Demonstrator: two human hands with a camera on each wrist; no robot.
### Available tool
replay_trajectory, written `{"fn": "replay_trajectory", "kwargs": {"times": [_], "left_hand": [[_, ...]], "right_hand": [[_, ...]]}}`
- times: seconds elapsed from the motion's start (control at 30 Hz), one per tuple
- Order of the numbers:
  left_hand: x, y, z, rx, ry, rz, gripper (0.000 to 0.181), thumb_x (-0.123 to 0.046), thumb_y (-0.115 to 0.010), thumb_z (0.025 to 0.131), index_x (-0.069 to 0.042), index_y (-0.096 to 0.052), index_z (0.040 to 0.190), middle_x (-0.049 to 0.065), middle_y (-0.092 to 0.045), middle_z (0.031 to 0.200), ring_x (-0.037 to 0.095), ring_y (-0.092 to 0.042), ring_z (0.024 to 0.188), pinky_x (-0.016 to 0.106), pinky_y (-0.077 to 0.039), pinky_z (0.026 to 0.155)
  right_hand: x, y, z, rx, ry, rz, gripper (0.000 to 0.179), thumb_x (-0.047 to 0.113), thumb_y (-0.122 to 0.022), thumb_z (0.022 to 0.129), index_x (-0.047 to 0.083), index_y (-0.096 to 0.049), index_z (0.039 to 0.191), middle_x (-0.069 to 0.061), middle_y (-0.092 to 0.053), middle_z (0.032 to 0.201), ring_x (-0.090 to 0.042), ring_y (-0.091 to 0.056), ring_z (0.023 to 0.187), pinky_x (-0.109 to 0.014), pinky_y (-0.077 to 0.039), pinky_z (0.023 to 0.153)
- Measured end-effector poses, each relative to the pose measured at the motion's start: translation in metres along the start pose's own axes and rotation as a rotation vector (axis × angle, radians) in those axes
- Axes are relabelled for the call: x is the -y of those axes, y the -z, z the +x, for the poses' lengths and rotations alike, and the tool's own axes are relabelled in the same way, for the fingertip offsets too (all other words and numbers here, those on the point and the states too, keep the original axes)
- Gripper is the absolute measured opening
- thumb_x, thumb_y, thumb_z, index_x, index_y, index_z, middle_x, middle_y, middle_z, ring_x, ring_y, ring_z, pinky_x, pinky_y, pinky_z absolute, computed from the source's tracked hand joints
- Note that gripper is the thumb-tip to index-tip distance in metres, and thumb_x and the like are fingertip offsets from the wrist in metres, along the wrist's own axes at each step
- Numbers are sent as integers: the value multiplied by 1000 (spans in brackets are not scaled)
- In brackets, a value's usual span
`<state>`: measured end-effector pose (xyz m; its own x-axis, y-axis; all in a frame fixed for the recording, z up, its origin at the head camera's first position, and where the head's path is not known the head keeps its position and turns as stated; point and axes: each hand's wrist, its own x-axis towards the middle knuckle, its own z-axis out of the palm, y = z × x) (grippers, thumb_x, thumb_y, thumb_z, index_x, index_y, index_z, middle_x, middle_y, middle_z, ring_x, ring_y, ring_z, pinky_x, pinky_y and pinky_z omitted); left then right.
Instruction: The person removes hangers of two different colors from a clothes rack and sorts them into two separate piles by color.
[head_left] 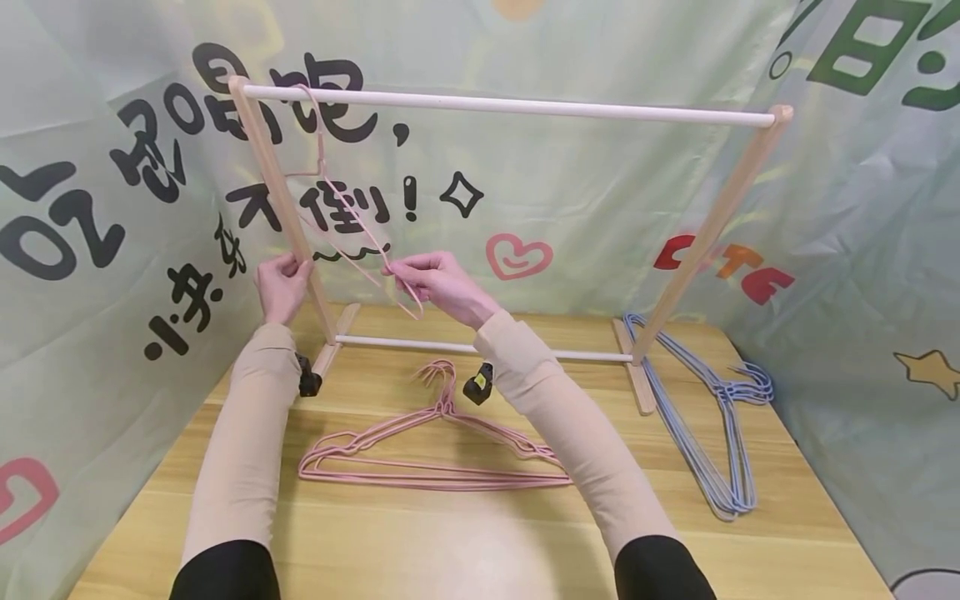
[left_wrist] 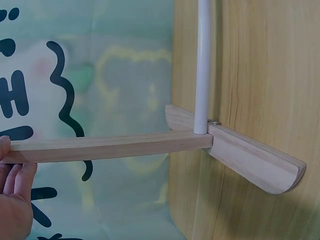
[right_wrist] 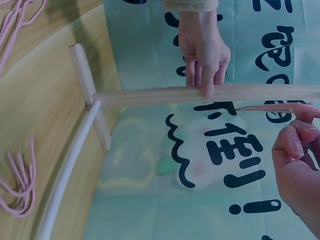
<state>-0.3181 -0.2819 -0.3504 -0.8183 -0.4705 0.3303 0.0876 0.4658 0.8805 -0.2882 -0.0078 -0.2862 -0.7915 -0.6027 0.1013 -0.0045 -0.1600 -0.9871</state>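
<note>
A pink clothes hanger [head_left: 358, 215] hangs by its hook from the white top rod, near the rod's left end. My right hand [head_left: 448, 285] pinches the hanger's sloping side close to its lower right corner. My left hand [head_left: 282, 288] grips the rack's left wooden post [head_left: 272, 171] partway up, thumb on one face and fingers behind, as the right wrist view shows. In the left wrist view that post [left_wrist: 115, 147] meets the foot [left_wrist: 255, 160] on the table.
A bunch of pink hangers [head_left: 435, 479] lies on the table in front of the rack. Blue hangers [head_left: 723, 450] lie by the rack's right foot [head_left: 637, 375]. A white lower rod [head_left: 408, 342] joins the two posts. A printed cloth [head_left: 600, 192] hangs behind.
</note>
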Motion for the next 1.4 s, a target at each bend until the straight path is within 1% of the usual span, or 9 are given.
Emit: {"fn": "replay_trajectory", "kwargs": {"times": [0.13,0.33,0.63,0.97,1.17,1.2,1.27,1.33,1.4], "left_hand": [[0,0,-1,3,5,-8,32,-13,-64,97,0,-69,125,21,-70,122,34,-69,116,36,-55,101],[-1,1,-1,7,4,-14,32,-12,-64,97,1,-68,126,22,-69,123,34,-68,117,37,-55,102],[-1,1,0,4,12,-12,32,-13,-64,97,0,-68,126,21,-69,122,34,-69,116,37,-55,101],[-2,1,-1,8,15,-25,33,-12,-64,97,0,-67,127,22,-68,124,35,-68,117,38,-55,101],[-1,0,-1,9,4,-16,33,-12,-64,97,1,-66,127,22,-69,123,35,-68,117,38,-55,101],[-1,0,-1,7,1,-16,33,-12,-64,97,1,-67,127,22,-69,123,35,-68,117,38,-55,101],[0,-1,-1,5,-3,-17,33,-11,-63,97,1,-67,127,23,-69,123,35,-68,116,38,-55,101],[0,-1,0,1,-8,-13,32,-11,-63,97,1,-67,126,22,-69,122,35,-69,116,38,-55,101],[0,-1,0,0,-11,-11,32,-11,-63,96,1,-67,126,22,-69,121,35,-69,116,38,-55,102]], "right_hand": [[-1,-2,3,-18,8,-26,34,-4,-51,100,-22,-53,130,6,-68,75,-6,-50,63,-17,-37,58],[-4,-3,5,-79,13,-86,31,-6,-53,99,-21,-57,126,8,-68,76,-6,-47,62,-17,-31,57],[-15,-2,9,-135,-7,-88,28,-6,-56,97,-18,-62,121,6,-71,84,-7,-53,66,-17,-37,59],[-24,-7,16,-153,-13,-80,29,-5,-57,97,-18,-61,123,7,-69,81,-9,-53,68,-17,-38,59],[-27,-8,19,-185,-4,-83,29,-4,-58,97,-18,-61,122,8,-70,80,-5,-54,65,-17,-40,59],[-27,-8,19,-189,-3,-84,29,-4,-58,97,-18,-61,122,7,-71,81,-5,-54,64,-17,-40,59],[-28,-8,21,-196,-2,-88,28,-4,-59,96,-17,-62,121,-5,-77,88,-4,-54,64,-17,-40,59],[-28,-9,21,-202,-2,-92,27,-4,-60,96,-15,-64,120,-13,-78,97,-4,-55,65,-17,-41,59],[-29,-9,22,-204,-2,-96,27,-4,-61,96,-14,-65,120,-16,-77,103,-4,-55,65,-17,-41,59]]}}
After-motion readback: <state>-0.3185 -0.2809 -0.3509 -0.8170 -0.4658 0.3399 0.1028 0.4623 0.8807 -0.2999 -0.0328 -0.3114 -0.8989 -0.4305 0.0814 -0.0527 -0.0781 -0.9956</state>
